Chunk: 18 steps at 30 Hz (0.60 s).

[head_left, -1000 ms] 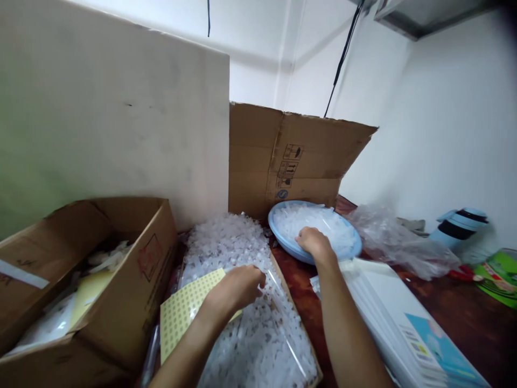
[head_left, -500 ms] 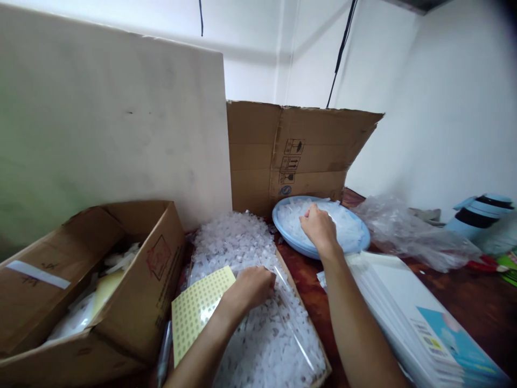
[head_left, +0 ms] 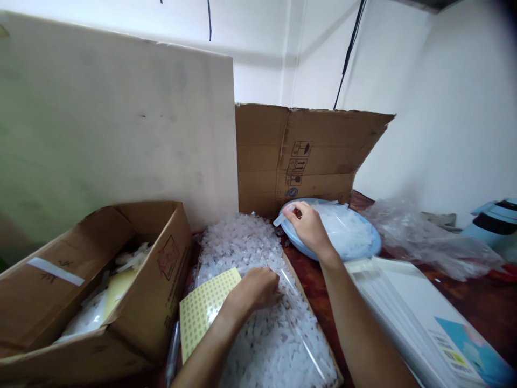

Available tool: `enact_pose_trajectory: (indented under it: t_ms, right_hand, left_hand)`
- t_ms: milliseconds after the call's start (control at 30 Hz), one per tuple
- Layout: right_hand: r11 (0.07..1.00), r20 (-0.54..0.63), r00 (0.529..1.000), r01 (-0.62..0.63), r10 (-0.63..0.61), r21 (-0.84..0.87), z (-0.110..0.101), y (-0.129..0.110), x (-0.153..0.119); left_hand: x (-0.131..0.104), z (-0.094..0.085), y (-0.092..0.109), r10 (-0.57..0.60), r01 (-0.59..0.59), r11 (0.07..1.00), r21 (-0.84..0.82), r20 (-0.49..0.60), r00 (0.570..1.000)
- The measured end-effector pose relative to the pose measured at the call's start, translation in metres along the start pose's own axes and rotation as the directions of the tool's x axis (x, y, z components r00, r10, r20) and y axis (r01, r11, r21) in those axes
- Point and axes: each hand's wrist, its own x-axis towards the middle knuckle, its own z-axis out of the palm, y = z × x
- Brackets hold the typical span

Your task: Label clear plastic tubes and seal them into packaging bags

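Note:
My right hand (head_left: 309, 226) is over the left part of a blue basin (head_left: 302, 252) and pinches a small clear plastic piece (head_left: 280, 217) between thumb and fingers. More clear plastic pieces (head_left: 347, 229) fill the basin. My left hand (head_left: 258, 288) is closed low over a shallow cardboard tray heaped with small whitish translucent pieces (head_left: 262, 345); its fingertips are hidden, and what they hold does not show. A yellow sheet of round dots (head_left: 205, 302) lies on the pieces, partly under my left forearm.
An open cardboard box (head_left: 161, 280) with bags stands left. White boxes (head_left: 399, 285) lie right, beyond them a crumpled clear bag (head_left: 428, 237) and a blue bottle (head_left: 490, 218). A cardboard panel (head_left: 315, 156) stands behind the basin.
My right hand has shifted toward the basin's left edge, and a clear plastic piece now shows in its fingers. My left hand stays over the heap. The whole view has shifted slightly.

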Motion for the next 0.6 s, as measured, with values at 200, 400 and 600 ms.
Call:
enact_pose_trajectory:
  t_ms: [200,400,600]
  right_hand:
    - [0.941,0.192,0.980,-0.105,0.044,0.322,0.009,-0.018,-0.010]
    - [0.929,0.348,0.921,0.039,-0.177,0.369,0.008,-0.058,-0.021]
    - [0.893,0.339,0.916,0.041,-0.213,0.448,0.016,-0.074,-0.029]
  left_hand:
    - [-0.006,-0.042,-0.023,-0.121,0.056,0.972,-0.227,-0.283,0.951]
    - [-0.036,-0.094,-0.042,-0.490,-0.290,0.553,-0.781,-0.586,0.645]
    - [-0.047,-0.104,-0.030,-0.485,-0.376,0.497,-0.782,-0.610,0.627]
